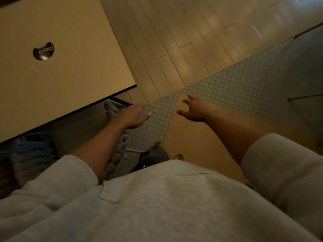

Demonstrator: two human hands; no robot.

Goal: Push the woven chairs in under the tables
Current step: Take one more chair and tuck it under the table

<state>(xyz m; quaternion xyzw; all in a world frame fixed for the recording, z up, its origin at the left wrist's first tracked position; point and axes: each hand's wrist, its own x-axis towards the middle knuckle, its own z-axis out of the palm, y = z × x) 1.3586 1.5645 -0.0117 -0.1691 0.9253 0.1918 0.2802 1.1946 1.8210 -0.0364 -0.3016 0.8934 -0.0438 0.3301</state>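
A tan table [66, 55] with a dark edge fills the upper left. A woven chair with thick grey rope weave [111, 109] sits tucked partly under the table's near edge, its back rim running down beside my left forearm. My left hand [134, 116] hovers over the top of the chair's back with fingers straight and holds nothing; whether it touches the weave I cannot tell. My right hand [194, 109] is spread in the air to the right, above the floor, holding nothing.
A round dark sticker [43, 51] lies on the tabletop. A second woven seat with blue-grey weave [31, 154] shows under the table at lower left. Plank flooring [174, 41] meets small square tiles [236, 81]; a tan panel [201, 140] lies below my right hand.
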